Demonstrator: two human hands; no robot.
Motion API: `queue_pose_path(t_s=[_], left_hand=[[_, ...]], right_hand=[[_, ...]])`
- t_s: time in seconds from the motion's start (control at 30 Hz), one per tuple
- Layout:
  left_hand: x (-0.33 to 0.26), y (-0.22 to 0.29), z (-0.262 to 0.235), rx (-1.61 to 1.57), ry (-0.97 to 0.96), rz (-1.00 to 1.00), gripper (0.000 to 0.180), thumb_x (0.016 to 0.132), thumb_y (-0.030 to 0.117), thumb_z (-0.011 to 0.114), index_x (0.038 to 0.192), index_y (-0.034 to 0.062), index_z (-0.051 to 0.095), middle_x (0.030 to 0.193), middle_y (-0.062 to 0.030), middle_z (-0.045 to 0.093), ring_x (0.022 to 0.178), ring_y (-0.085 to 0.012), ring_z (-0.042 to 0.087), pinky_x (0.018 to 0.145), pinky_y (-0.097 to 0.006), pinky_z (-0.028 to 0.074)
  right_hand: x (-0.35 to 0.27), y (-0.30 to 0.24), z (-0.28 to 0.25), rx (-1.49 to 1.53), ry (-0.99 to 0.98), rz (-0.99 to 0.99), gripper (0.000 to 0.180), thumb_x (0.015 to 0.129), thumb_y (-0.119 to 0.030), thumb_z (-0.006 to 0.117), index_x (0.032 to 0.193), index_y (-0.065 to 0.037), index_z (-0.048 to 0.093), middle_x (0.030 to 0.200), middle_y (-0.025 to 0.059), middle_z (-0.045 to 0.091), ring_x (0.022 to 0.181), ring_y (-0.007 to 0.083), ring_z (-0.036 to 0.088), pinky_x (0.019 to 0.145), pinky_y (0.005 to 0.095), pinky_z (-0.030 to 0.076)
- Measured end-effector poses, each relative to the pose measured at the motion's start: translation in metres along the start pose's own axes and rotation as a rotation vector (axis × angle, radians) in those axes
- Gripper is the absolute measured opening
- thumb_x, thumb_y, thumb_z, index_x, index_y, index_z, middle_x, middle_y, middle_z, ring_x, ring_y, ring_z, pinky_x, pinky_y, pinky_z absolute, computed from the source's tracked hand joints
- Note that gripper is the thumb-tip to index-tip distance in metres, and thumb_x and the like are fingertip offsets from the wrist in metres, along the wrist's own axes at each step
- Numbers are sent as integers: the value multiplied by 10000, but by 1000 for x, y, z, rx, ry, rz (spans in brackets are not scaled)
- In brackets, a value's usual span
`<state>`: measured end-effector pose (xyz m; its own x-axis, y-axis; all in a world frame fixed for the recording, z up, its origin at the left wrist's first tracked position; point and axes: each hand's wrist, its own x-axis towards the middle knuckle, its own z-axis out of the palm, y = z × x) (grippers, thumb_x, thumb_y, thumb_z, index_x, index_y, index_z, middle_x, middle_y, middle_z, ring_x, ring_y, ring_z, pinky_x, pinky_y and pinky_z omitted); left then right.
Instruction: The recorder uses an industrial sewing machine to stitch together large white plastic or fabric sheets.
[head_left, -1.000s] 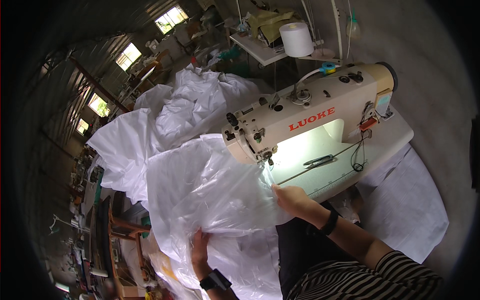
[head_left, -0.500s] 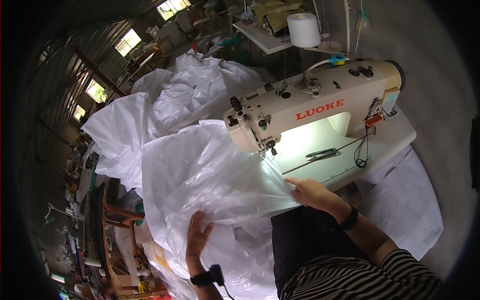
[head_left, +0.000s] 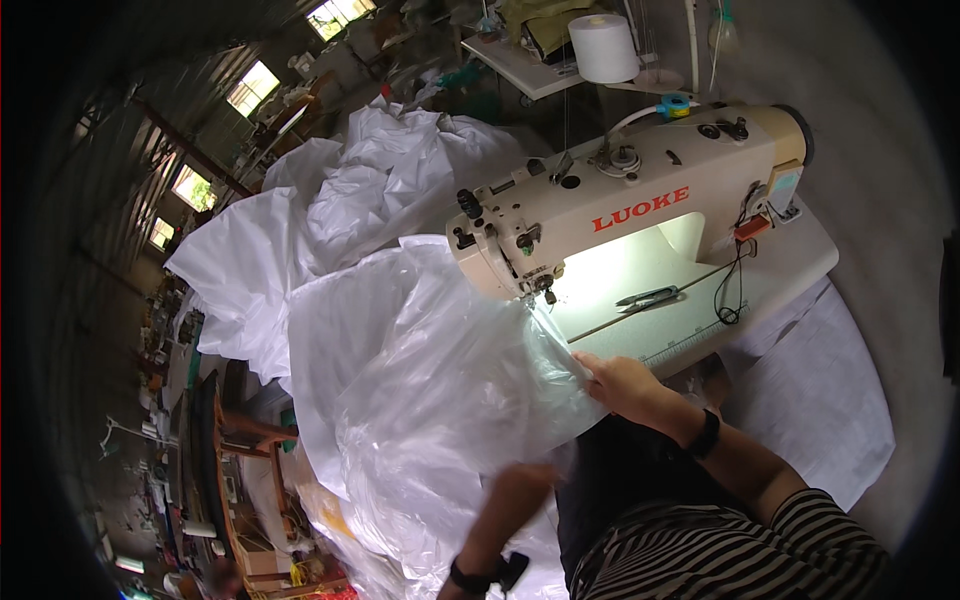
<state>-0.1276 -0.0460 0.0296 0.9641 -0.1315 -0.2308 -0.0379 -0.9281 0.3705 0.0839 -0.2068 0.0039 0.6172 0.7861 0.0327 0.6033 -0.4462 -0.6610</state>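
A sheet of thin, shiny white material (head_left: pixel 400 340) runs under the needle end of a cream sewing machine (head_left: pixel 640 190). My right hand (head_left: pixel 622 388) pinches its right-hand edge at the front of the machine bed, thumb and fingers closed. Lower down, my left hand (head_left: pixel 522 488) is over the sheet's near part, close to my dark-clothed lap. Motion blurs its fingers, so whether they grip anything cannot be seen. The needle area is lit, and the sheet's edge leads from there to my right hand.
Thread snips (head_left: pixel 648 298) lie on the machine bed. Beyond the machine stands a white thread cone (head_left: pixel 603 48). A big crumpled heap of white material (head_left: pixel 385 165) fills the far left. Beside the machine's right front hangs more white fabric (head_left: pixel 815 390). A wooden frame (head_left: pixel 250 430) stands at left.
My left hand has swept right across the sheet toward my lap, from lying spread on it. The right hand stays at the sheet's edge. The near part of the sheet has shifted.
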Motion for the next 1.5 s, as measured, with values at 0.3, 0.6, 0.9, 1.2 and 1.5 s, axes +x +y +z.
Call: queue_pose_path(t_s=[0.3, 0.6, 0.9, 1.2, 1.5], left_hand=[[31, 41, -52, -541, 334, 144, 565, 878, 107, 706, 1405, 108, 502, 1400, -127, 553, 1280, -309, 535, 1049, -407, 435], [25, -89, -30, 41, 536, -179, 608, 900, 251, 663, 1454, 117, 452, 1556, -116, 371, 1438, -328, 334, 1168, -504, 245], [0, -47, -5, 125, 432, -292, 605, 882, 301, 691, 1434, 170, 481, 1565, -64, 356, 1458, -304, 300, 1166, -601, 193], [-8, -31, -11, 165, 389, -329, 576, 872, 287, 706, 1393, 144, 506, 1527, -85, 393, 1442, -304, 325, 1155, -600, 225], [95, -38, -26, -137, 754, -65, 353, 759, 117, 785, 1086, 104, 653, 1269, -101, 602, 1152, -325, 567, 1002, -462, 427]], right_hand=[[-10, 15, 17, -40, 105, -60, 478, 933, -157, 560, 1382, -38, 452, 760, 191, 683, 590, 318, 668, 608, 437, 544], [-30, -6, 3, 120, 13, 33, 511, 943, -114, 554, 1422, -27, 397, 686, 147, 654, 498, 234, 639, 527, 367, 544], [-46, -33, -39, -160, 169, -172, 484, 860, -167, 673, 1308, -38, 541, 996, 111, 661, 910, 256, 670, 749, 371, 541], [19, -24, 2, -619, 100, -515, 183, 861, -188, 666, 1008, -78, 662, 1135, 46, 637, 1244, 226, 532, 1127, 556, 331], [46, -27, -22, -263, 79, -392, 236, 852, -245, 705, 1018, -96, 628, 1051, 78, 658, 1092, 246, 619, 1093, 512, 374]])
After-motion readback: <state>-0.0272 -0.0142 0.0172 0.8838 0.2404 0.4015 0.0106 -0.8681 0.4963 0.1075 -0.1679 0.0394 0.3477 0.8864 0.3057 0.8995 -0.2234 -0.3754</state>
